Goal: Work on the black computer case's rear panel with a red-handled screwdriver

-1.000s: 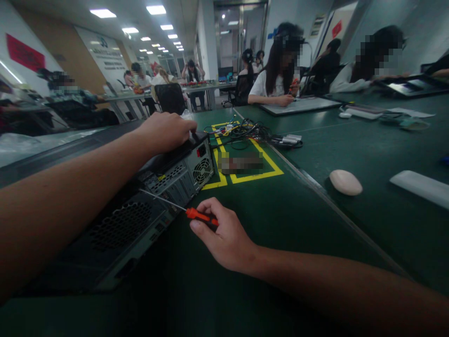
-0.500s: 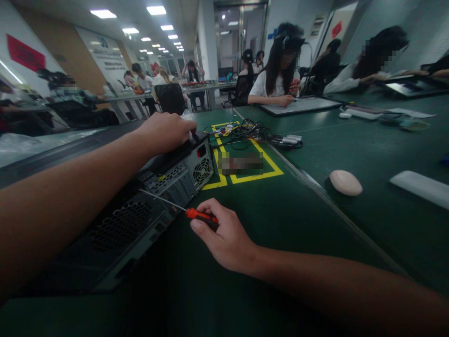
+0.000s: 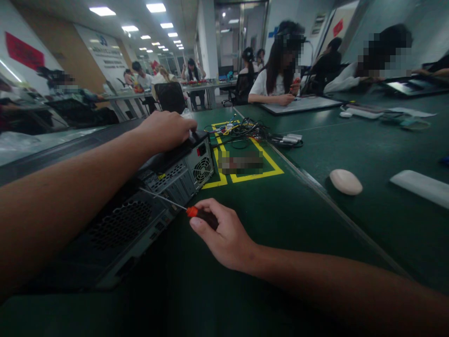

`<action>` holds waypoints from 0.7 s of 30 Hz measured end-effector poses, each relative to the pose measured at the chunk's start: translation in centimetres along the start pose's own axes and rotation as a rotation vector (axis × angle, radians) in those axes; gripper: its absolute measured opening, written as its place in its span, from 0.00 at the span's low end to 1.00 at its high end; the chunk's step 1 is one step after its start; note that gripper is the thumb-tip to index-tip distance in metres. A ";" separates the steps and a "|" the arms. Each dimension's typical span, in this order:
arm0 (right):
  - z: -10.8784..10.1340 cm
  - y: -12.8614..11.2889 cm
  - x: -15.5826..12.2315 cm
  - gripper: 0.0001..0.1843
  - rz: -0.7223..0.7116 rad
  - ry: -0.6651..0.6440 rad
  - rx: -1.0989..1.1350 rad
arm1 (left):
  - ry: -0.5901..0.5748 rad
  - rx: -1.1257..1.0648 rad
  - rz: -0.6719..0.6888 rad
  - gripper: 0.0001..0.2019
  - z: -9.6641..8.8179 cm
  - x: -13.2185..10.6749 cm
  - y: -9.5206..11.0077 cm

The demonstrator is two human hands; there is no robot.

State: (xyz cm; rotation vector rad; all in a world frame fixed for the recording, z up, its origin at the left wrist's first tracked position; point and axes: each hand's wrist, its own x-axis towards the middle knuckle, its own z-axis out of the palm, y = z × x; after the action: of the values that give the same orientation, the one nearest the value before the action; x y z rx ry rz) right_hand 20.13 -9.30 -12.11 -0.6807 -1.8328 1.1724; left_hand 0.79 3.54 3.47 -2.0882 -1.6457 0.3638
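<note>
A dark computer case [image 3: 115,238] lies on the green table [image 3: 298,217], its metal rear panel with a fan grille and slots facing me. Across its top reaches my left arm, and my left hand [image 3: 166,131] is curled over the upper edge, its fingertips partly hidden. In my right hand [image 3: 224,234] is a screwdriver [image 3: 206,217] with an orange and black handle, fingers closed round it. The long thin shaft slants up to the left against the rear panel. I cannot make out what its tip touches.
Tangled cables [image 3: 250,131] lie beyond the case, near yellow tape marks [image 3: 257,178]. To the right are a pale rounded object [image 3: 345,181] and a long white object [image 3: 426,187]. Across the table a person [image 3: 280,70] works at a flat board [image 3: 305,105]. Clear plastic [image 3: 52,142] lies at left.
The screwdriver has turned in my right hand: its handle shows more black and less orange. My left hand and the case stay in place.
</note>
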 end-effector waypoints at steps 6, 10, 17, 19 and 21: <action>0.2 0.0 -0.1 0.09 0.051 0.016 -0.003 | 0.014 -0.036 -0.006 0.25 0.1 -0.1 -0.1; 0.1 -0.1 0.0 0.07 0.066 0.018 -0.007 | 0.020 -0.068 -0.005 0.26 0.2 -0.1 -0.2; 0.1 -0.1 -0.1 0.06 0.073 0.009 -0.024 | 0.016 -0.154 -0.044 0.26 0.9 0.4 -0.5; 0.1 0.0 -0.1 0.07 0.072 0.019 -0.038 | 0.016 -0.193 -0.059 0.26 1.1 0.5 -0.6; 0.1 0.0 -0.1 0.07 0.069 0.024 -0.052 | 0.015 -0.229 -0.069 0.26 1.2 0.6 -0.7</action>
State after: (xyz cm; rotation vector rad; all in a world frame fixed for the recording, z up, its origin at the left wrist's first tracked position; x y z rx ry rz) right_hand 20.08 -9.46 -12.22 -0.7903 -1.8373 1.1595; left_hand -0.22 4.47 2.81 -2.1820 -1.8195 0.1427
